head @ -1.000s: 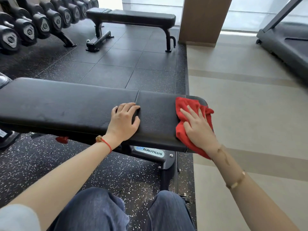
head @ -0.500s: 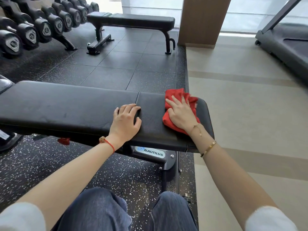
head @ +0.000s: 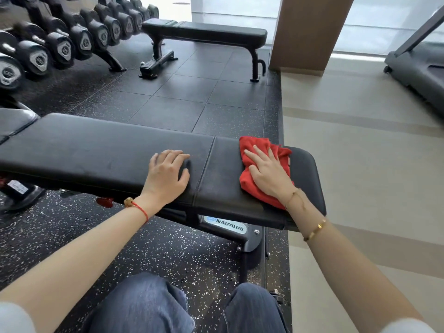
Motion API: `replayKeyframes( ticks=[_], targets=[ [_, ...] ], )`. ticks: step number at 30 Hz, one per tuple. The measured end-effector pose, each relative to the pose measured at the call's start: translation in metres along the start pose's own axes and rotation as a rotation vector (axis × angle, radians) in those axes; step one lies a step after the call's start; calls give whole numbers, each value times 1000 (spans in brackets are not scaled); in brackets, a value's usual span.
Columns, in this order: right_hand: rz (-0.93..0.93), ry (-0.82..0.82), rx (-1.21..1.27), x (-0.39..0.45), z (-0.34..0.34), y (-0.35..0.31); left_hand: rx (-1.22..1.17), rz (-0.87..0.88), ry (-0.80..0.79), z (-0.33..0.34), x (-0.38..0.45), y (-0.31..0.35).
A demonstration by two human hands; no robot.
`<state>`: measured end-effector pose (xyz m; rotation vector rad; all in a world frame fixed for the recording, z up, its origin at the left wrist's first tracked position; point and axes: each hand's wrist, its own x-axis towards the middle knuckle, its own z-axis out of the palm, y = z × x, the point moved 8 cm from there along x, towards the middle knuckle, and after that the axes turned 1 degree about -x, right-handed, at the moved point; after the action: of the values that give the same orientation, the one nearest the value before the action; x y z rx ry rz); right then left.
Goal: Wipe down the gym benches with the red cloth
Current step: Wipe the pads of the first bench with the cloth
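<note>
right hand (head: 269, 174) flat, fingers straight, pressing red cloth (head: 262, 164) on table (head: 96, 152) | left hand (head: 165, 174) open, resting beside | cloth likely soft, light; hold under palm

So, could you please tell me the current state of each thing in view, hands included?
Red cloth: bunched, flat on the near bench's short pad, under the right hand.
Right hand: fingers straight, pressing the cloth.
Left hand: resting on the long pad, holding nothing.
Near bench: flat, hands on it.
Far bench: flat, untouched.
Dumbbells: racked.
</note>
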<state>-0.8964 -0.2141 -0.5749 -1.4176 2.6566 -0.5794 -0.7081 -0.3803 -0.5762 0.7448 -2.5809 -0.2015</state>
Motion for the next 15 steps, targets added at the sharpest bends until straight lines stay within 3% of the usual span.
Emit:
replayKeyframes(
  ticks=[3, 10, 15],
  targets=[
    [18, -33, -23, 34, 13, -20, 8, -51, -5, 1, -1, -13],
    [-222, -36, -3, 30, 47, -110, -38, -111, 87, -7, -5, -14],
    [-273, -9, 46, -13, 33, -80, -37, -111, 79, -4, -5, -15]
  ],
)
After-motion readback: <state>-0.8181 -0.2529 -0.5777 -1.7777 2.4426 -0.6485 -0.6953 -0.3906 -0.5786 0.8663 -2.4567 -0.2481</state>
